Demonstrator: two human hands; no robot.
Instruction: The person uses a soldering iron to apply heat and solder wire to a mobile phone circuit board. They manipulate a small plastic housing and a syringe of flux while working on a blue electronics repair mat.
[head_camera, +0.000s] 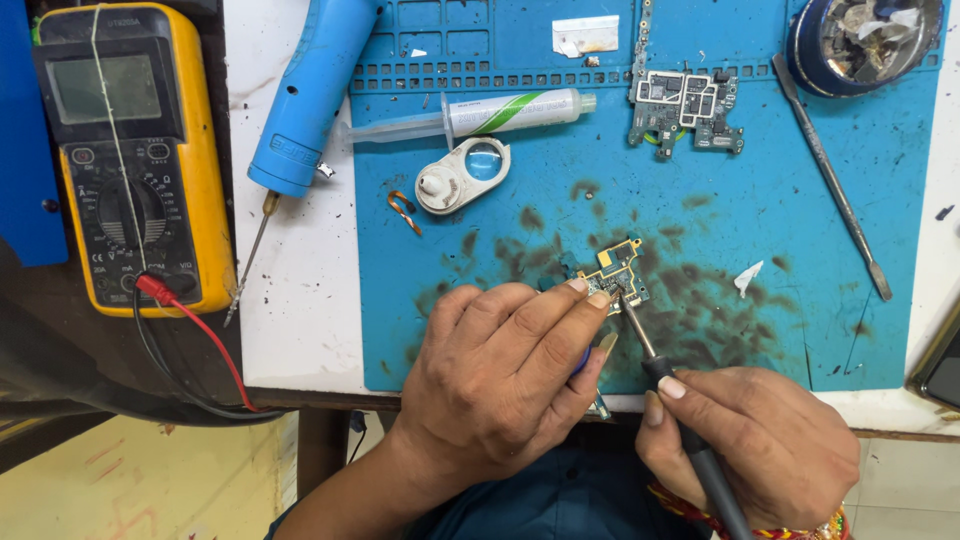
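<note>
Currently the left hand (500, 375) is curled, fingers pressed together, index and middle fingertips (590, 293) pinning down the near edge of a small gold circuit board (615, 272) on the blue work mat (760, 220); a blue-handled tool shows between its fingers, grip unclear. Right hand (755, 445) is closed in a pen-style pinch on the black soldering iron (665, 390), thumb on the grip. Iron's long axis runs diagonally, handle low-right toward the person, tip pointing up-left and touching the board's near right corner just beside the left fingertips. Board sits at the mat's centre-front in a dark stained patch, long axis tilted, running lower-left to upper-right. Left hand covers the mat's front-left area and part of the board's near side. Further back on the mat: flux syringe (500, 112) lying roughly horizontal, white round magnifier (463, 176), larger green circuit board (685, 110), round blue tin (860, 40), long metal spudger (830, 180) lying diagonal at right. Off the mat to the left: blue hot-air handle (310, 90) and yellow multimeter (130, 150) with a red lead (200, 335)
</note>
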